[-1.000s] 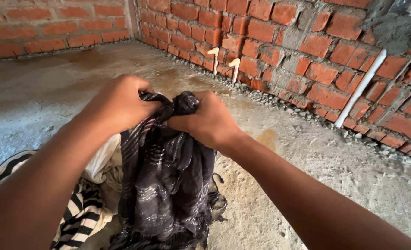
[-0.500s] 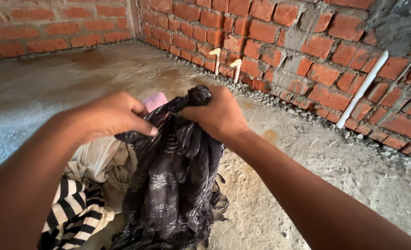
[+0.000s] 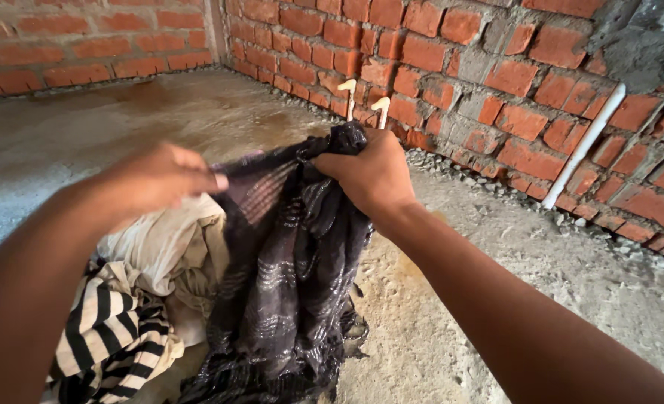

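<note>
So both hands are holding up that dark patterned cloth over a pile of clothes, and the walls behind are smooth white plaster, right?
Not quite. The head view shows bare red brick walls, not smooth white plaster. The rest holds: the left hand and right hand hold up the dark patterned cloth over a pile of clothes.

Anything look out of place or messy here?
Clothes lie heaped on the bare concrete floor: a striped garment and a cream one. Both hands hold up a dark cloth.
</note>
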